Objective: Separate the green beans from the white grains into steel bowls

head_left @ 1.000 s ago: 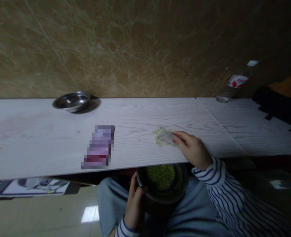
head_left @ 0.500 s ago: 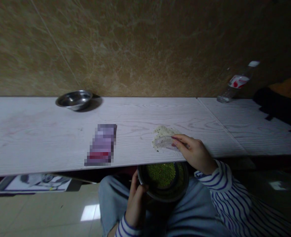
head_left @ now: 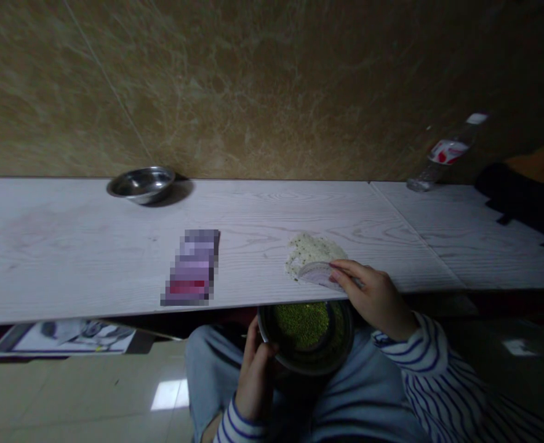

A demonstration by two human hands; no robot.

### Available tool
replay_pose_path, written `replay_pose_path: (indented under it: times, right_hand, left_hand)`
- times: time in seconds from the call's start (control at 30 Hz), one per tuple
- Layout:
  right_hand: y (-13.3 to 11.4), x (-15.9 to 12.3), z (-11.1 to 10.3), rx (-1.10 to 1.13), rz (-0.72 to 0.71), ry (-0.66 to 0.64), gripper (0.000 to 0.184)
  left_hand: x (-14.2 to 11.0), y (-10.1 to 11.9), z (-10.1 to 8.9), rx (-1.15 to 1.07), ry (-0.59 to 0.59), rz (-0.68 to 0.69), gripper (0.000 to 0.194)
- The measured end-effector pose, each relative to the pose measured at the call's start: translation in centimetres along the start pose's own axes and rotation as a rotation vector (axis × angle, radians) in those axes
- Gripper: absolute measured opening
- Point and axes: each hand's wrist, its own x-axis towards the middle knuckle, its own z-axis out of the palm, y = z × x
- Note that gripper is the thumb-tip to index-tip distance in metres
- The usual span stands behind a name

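Note:
A clear plastic protractor is pinched in my right hand, its curved edge against the table at the near side of a spread of white grains flecked with dark and green bits. Below the table's front edge, my left hand grips the left rim of a metal bowl. Green beans that look like mung beans lie in this bowl, over my lap. The table edge hides the bowl's far rim.
On the pale wood-grain table, an item blurred into purple blocks lies left of the grains. A second metal bowl stands near the wall. A plastic bottle and dark cloth are at the right.
My right hand has drawn the protractor a little toward me and to the right, exposing more of the grains. My left hand still holds the bowl in the same place.

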Motion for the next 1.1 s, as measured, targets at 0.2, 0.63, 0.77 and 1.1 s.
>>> replay_pose_path:
  times: [0.2, 0.63, 0.77, 1.1]
  right_hand:
    - [-0.2, 0.2, 0.3, 0.007, -0.022, -0.027, 0.022]
    - [0.0, -0.8, -0.5, 0.046, 0.033, -0.039, 0.021]
    - [0.1, -1.2, -0.1, 0.062, 0.045, -0.017, 0.021]
    - [0.8, -1.0, 0.4, 0.090, 0.104, 0.056, 0.023]
  left_hand:
    - [0.0, 0.0, 0.1, -0.013, 0.016, 0.003, 0.058]
    - [0.2, -0.1, 0.0, -0.006, 0.014, -0.004, 0.064]
    - [0.3, -0.1, 0.0, 0.001, 0.010, 0.005, 0.060]
    - [0.2, 0.1, 0.0, -0.003, 0.015, -0.002, 0.059]
